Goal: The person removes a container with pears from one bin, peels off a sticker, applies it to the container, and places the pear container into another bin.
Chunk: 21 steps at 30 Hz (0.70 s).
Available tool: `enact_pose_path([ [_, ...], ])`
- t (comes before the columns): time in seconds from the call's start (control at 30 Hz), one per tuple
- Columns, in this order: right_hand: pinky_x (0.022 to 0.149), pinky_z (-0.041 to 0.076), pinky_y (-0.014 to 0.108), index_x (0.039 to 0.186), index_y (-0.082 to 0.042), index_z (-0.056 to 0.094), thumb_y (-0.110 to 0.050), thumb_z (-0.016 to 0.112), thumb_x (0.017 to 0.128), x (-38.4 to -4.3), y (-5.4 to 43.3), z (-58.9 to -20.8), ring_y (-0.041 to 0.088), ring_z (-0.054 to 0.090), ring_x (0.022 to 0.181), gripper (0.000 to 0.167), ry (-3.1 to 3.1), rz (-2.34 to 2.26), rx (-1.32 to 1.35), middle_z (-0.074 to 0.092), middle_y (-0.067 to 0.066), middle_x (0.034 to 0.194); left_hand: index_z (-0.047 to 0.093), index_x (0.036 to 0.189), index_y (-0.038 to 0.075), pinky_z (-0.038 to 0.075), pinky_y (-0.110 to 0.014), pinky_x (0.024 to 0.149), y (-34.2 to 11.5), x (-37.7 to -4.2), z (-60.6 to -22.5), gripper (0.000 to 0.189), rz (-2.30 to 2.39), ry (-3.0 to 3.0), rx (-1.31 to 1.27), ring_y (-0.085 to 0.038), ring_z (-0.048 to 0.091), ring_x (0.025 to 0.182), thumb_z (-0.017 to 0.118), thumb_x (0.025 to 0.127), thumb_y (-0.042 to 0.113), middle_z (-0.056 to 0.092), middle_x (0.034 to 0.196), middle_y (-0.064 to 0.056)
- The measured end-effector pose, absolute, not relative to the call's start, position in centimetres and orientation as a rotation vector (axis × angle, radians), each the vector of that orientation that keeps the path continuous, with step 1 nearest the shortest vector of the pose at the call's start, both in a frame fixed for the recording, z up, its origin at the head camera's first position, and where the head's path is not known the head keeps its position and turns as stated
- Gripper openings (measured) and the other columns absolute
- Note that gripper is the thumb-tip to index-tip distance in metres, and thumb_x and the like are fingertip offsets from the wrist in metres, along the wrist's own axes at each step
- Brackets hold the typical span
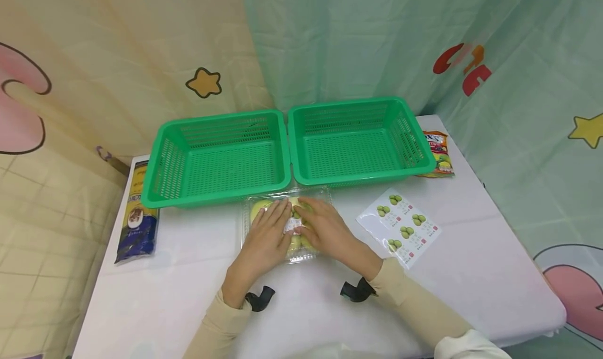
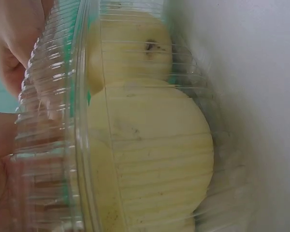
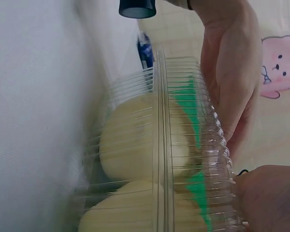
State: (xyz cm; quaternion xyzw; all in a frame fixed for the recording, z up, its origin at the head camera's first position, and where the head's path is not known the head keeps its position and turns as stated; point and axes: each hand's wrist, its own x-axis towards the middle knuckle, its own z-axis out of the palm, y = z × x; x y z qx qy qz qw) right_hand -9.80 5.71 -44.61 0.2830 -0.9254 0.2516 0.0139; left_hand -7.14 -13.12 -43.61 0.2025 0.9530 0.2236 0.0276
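A clear plastic clamshell box (image 1: 292,259) sits on the white table in front of the baskets. Round pale yellow-green fruits (image 1: 260,208) fill it; in the left wrist view a large fruit (image 2: 154,150) shows through the ribbed wall, and in the right wrist view another fruit (image 3: 135,137) does. My left hand (image 1: 267,238) rests on the lid with fingers extended. From the other side my right hand (image 1: 330,231) presses the lid, its fingers fairly straight. Between them lies a label (image 1: 293,224) printed with green fruit, partly hidden under the fingers.
Two green baskets, a left basket (image 1: 216,195) and a right basket (image 1: 363,178), stand behind the box. A sheet of fruit stickers (image 1: 400,225) lies to the right. A blue and yellow packet (image 1: 136,217) is at the far left, and a colourful snack bag (image 1: 439,155) at the back right.
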Motion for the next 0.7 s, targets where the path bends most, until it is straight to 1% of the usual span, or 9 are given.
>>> enact_pose_path([
  [0.17, 0.121, 0.034, 0.054, 0.136, -0.005, 0.062, -0.033, 0.074, 0.091, -9.6, 5.9, -44.4, 0.036, 0.045, 0.142, 0.054, -2.903, 0.823, 0.883, 0.049, 0.017, 0.152, 0.035, 0.154, -0.001, 0.016, -0.058, 0.127, -13.2, -7.2, -43.6, 0.061, 0.677, 2.931, 0.629, -0.035, 0.026, 0.154, 0.054, 0.1, 0.02, 0.029, 0.165, -0.013],
  [0.3, 0.12, 0.036, 0.054, 0.137, -0.005, 0.061, -0.034, 0.069, 0.094, -9.3, 6.2, -44.6, 0.038, 0.046, 0.141, 0.053, -2.879, 0.782, 0.921, 0.049, 0.018, 0.152, 0.036, 0.153, -0.001, 0.018, -0.058, 0.126, -13.1, -7.3, -43.5, 0.06, 0.663, 2.936, 0.618, -0.035, 0.027, 0.154, 0.055, 0.1, 0.018, 0.031, 0.164, -0.014],
  [0.43, 0.12, 0.035, 0.052, 0.142, -0.008, 0.057, -0.039, 0.059, 0.1, -9.0, 6.9, -45.3, 0.036, 0.044, 0.143, 0.052, -2.841, 0.659, 1.024, 0.048, 0.015, 0.154, 0.039, 0.152, -0.001, 0.021, -0.057, 0.126, -13.0, -7.4, -43.1, 0.056, 0.635, 2.937, 0.593, -0.034, 0.03, 0.153, 0.056, 0.1, 0.013, 0.034, 0.163, -0.014],
  [0.5, 0.121, 0.034, 0.051, 0.142, -0.011, 0.058, -0.039, 0.055, 0.102, -8.8, 7.4, -45.7, 0.034, 0.042, 0.146, 0.049, -2.809, 0.626, 1.073, 0.049, 0.011, 0.154, 0.042, 0.15, -0.002, 0.023, -0.057, 0.125, -13.0, -7.5, -42.9, 0.054, 0.635, 2.935, 0.589, -0.034, 0.032, 0.152, 0.056, 0.1, 0.009, 0.035, 0.162, -0.014],
  [0.7, 0.122, 0.03, 0.054, 0.138, -0.019, 0.063, -0.035, 0.055, 0.102, -8.4, 8.6, -46.2, 0.032, 0.038, 0.149, 0.04, -2.738, 0.663, 1.149, 0.05, 0.004, 0.154, 0.042, 0.151, 0.001, 0.021, -0.058, 0.126, -13.1, -7.6, -42.7, 0.053, 0.652, 2.914, 0.574, -0.035, 0.031, 0.152, 0.054, 0.099, 0.005, 0.034, 0.163, -0.013],
])
